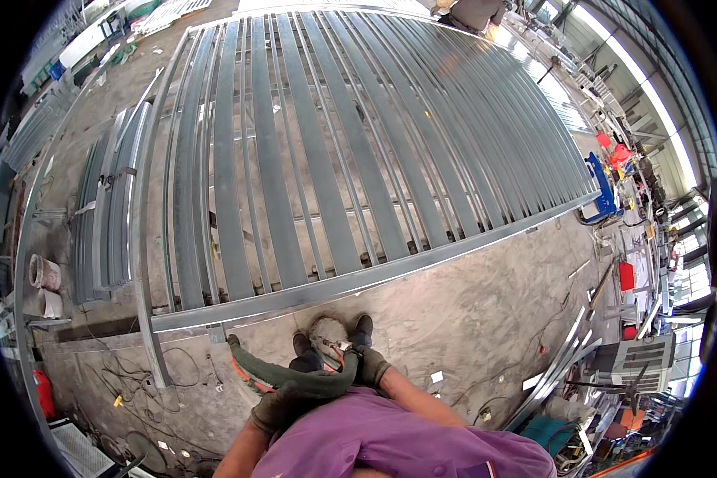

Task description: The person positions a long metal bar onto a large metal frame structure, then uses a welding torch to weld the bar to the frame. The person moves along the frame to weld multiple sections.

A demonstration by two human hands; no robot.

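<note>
A long curved dark green fabric sleeve (307,382) with an orange edge bends across the front of my body. My left hand (279,405), in a dark work glove, is closed around its lower side close to my purple shirt. At its right end my right hand (372,366), gloved too, grips the sleeve, its fingers partly hidden. A small metallic piece (344,346) shows beside the right glove; what it is I cannot make out. Just beyond my shoes stands a large metal frame (358,283) bearing long parallel grey steel bars (283,199).
Stacked steel profiles (115,207) lie left of the frame, near two whitish buckets (46,272). Loose cables (135,382) trail over the floor at lower left. A grey boxy machine (633,364) and metal strips are on the right. Another person (474,12) is at the far end.
</note>
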